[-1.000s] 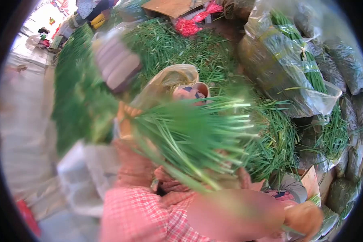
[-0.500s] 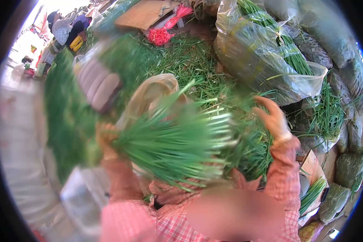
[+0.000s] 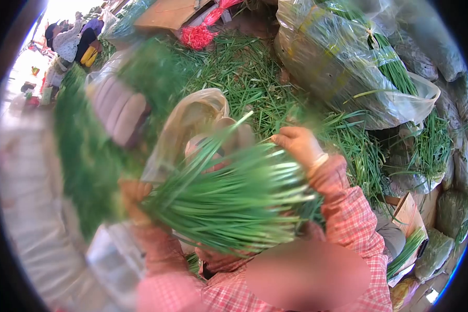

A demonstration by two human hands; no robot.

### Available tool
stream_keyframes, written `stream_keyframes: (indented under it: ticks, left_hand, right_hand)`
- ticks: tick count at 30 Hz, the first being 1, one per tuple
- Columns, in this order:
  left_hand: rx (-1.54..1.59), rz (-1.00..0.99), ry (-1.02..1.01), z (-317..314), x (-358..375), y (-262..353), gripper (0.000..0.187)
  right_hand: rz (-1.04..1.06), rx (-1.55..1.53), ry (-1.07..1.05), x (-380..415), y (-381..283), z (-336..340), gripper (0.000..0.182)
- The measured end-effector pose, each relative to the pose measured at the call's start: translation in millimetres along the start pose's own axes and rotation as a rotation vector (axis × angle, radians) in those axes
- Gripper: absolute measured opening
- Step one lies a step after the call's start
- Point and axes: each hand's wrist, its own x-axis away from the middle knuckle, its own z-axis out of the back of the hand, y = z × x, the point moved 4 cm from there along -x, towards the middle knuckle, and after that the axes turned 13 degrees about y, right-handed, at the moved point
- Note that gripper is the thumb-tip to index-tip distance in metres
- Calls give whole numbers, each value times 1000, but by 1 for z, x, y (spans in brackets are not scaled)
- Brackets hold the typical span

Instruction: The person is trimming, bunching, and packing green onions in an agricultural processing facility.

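Note:
A fanned bunch of long green stalks (image 3: 229, 197) lies across the front of my body, pale ends to the right. My left hand (image 3: 134, 197), blurred, is closed round its leafy end at the left. My right hand (image 3: 299, 145) is at the upper edge of the pale ends, thumb and fingers pinched together at a stalk. An open translucent plastic bag (image 3: 174, 122) stands just beyond the bunch.
Loose green stalks (image 3: 244, 78) cover the ground ahead. A large plastic bag of stalks (image 3: 338, 67) lies at upper right, with more filled bags (image 3: 434, 255) along the right. Pink ties (image 3: 197, 37) and cardboard (image 3: 166, 14) lie at the top. A person (image 3: 67, 44) sits at upper left.
My right hand has moved left to the bunch, and its spread fingers have closed. The left hand still holds the bunch. The view has shifted slightly.

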Motion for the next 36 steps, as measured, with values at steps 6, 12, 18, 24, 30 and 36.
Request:
stream_keyframes:
  ticks: [6,12,18,24,30,36]
  left_hand:
    - [-89,85,-85,-27,7,-11,38]
    - [-103,53,-355,-20,11,1,34]
    - [-128,-3,-368,-22,19,4,35]
    - [-117,0,-442,-22,22,11,37]
    - [-118,17,-268,-7,14,11,39]
    - [-58,-83,113,1,18,-2,41]
  right_hand:
    - [110,130,515,8,20,39,36]
    - [-206,791,640,12,76,159,36]
    - [362,550,480,59,-49,64,32]
    - [614,523,337,79,-61,-21,11]
    - [619,-640,-616,188,-99,-11,9]
    - [150,202,347,156,-27,94,9]
